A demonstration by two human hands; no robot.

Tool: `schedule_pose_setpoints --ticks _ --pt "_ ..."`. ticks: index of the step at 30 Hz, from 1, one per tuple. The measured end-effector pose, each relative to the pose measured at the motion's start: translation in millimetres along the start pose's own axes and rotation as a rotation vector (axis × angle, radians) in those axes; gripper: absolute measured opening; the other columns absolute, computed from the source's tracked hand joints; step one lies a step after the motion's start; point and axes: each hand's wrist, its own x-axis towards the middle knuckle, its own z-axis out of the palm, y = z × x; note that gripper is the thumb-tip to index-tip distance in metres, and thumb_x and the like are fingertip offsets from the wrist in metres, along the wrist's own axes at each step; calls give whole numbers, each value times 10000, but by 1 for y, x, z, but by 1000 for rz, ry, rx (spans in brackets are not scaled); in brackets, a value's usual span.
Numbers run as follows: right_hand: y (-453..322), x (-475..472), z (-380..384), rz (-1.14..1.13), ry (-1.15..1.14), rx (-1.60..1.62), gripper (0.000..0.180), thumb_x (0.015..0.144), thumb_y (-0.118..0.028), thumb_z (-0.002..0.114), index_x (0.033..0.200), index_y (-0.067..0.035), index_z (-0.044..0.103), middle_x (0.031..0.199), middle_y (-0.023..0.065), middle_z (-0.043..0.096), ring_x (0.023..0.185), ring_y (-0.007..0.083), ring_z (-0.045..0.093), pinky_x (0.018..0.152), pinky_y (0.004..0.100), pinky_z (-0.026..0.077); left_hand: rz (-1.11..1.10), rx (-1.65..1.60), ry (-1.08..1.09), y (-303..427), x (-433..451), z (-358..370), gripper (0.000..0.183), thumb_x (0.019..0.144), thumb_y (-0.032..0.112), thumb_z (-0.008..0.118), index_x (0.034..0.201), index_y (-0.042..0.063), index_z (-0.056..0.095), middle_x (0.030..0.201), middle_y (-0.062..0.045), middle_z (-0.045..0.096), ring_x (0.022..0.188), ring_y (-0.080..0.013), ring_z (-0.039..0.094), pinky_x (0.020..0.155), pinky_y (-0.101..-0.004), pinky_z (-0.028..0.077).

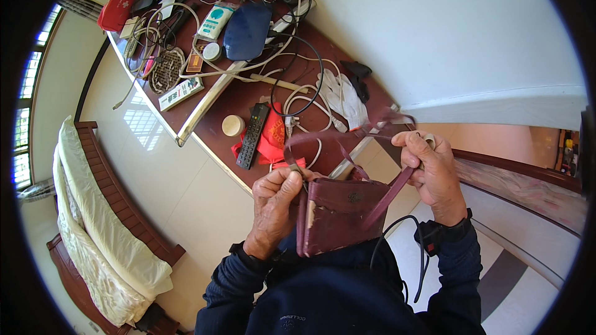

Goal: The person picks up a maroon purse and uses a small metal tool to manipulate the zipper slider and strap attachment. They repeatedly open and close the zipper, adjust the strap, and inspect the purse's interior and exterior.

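Note:
A worn maroon leather shoulder bag (347, 211) hangs in front of my body, its surface peeling along one front edge. My left hand (275, 204) pinches its upper left corner, where the strap joins at a small metal fitting. Out to the right, my right hand (430, 170) is closed around the maroon strap (389, 195), with a pale object partly hidden among its fingers. Between the two hands the strap loops loosely above the bag, blurred near its far end. Whatever is inside the bag is hidden.
Beyond the bag stands a dark red table (212, 146) holding a black remote control (253, 136), a round wooden-looking lid (233, 125), white work gloves (342, 97), tangled cables (298, 102) and a blue device (247, 31). A bed with a pale cover (100, 237) is at left.

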Motion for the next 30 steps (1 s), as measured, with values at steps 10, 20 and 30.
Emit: schedule_pose_setpoints --ticks 10,20,30 --pt "1 -9 -21 -77 -211 -780 228 895 -180 701 967 35 686 761 19 628 651 58 523 589 231 439 -82 -225 90 -4 7 -9 250 1005 222 568 1014 -19 632 984 -160 704 827 -194 697 784 -321 575" --pt "21 -21 -29 61 -373 -883 355 774 -208 832 979 7 638 688 24 594 610 98 546 575 272 451 13 -363 -50 -6 4 -16 312 970 348 607 943 38 592 946 -135 653 962 -287 631 863 -421 546" --pt "35 -49 -22 -892 -258 -1060 325 660 -26 827 897 -29 605 708 73 632 558 220 631 493 311 479 72 -147 -62 7 -1 -41 285 909 245 655 998 -26 654 1073 -232 667 1020 -389 653 929 -485 525"
